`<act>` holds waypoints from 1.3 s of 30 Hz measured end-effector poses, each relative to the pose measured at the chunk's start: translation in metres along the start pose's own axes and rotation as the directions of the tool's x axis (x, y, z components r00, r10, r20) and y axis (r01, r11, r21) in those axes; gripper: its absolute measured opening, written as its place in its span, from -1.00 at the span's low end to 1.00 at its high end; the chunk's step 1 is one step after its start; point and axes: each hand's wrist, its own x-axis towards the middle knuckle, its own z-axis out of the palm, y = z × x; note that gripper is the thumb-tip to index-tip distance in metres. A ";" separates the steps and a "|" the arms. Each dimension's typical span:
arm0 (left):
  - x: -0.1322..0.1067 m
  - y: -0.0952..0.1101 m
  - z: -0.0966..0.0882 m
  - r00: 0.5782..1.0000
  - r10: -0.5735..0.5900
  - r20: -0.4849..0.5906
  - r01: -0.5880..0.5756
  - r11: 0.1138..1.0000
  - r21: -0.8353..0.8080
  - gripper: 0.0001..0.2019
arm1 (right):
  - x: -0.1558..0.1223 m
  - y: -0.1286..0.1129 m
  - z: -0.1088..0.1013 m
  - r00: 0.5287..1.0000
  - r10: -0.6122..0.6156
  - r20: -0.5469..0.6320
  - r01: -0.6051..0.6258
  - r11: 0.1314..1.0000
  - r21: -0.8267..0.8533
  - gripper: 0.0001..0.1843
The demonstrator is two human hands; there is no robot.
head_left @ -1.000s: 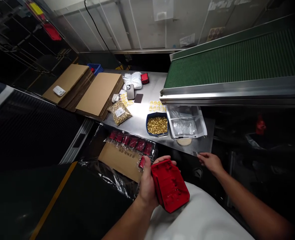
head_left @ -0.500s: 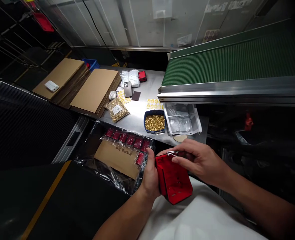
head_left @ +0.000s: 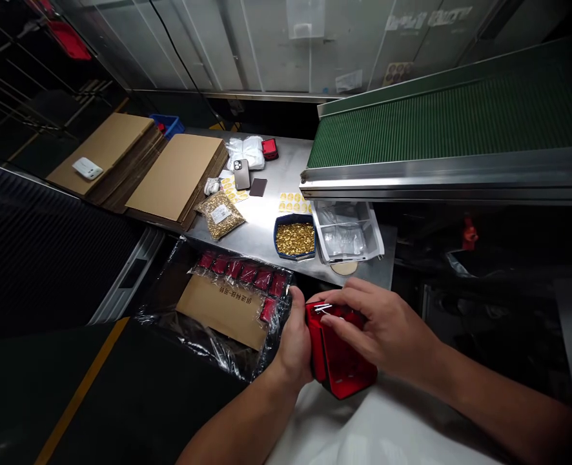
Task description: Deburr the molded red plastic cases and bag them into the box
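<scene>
Change: since a second ago the right hand (head_left: 383, 326) has been brought from the surface edge onto the red tray (head_left: 341, 358), with a small silver pin (head_left: 323, 308) now pinched at the tray's upper rim.
Meaning: the pin is judged to be at the point of being seated in the tray.
Left hand (head_left: 296, 336): closed around the tray's left side, holding it upright over the white lap.
Right hand: fingers narrowed on the pin, palm laid over the tray.
Tray place: between both hands, just right of the wrapped carton (head_left: 228, 307).
Writing: dark printed characters are seen on the carton, too small to be read; a white label on the bag of gold parts (head_left: 219, 215) is illegible.
Nearby: a blue bowl of gold parts (head_left: 294, 237) sits on the steel surface (head_left: 261, 226) beyond the carton.
</scene>
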 end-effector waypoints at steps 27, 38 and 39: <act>-0.009 -0.015 0.006 0.998 0.047 0.049 -0.047 0.999 -0.005 -0.29 | -0.027 -0.005 -0.007 0.990 0.027 -0.136 -0.018 0.998 0.067 -0.82; -0.010 -0.017 0.000 0.970 0.243 0.022 -0.244 0.964 0.103 -0.24 | -0.023 -0.019 0.004 0.980 0.014 -0.199 -0.037 0.993 -0.112 -0.94; -0.010 -0.018 -0.001 0.964 0.266 0.023 -0.267 0.956 0.120 -0.25 | -0.023 -0.020 0.005 0.980 0.017 -0.197 -0.043 0.991 -0.126 -0.94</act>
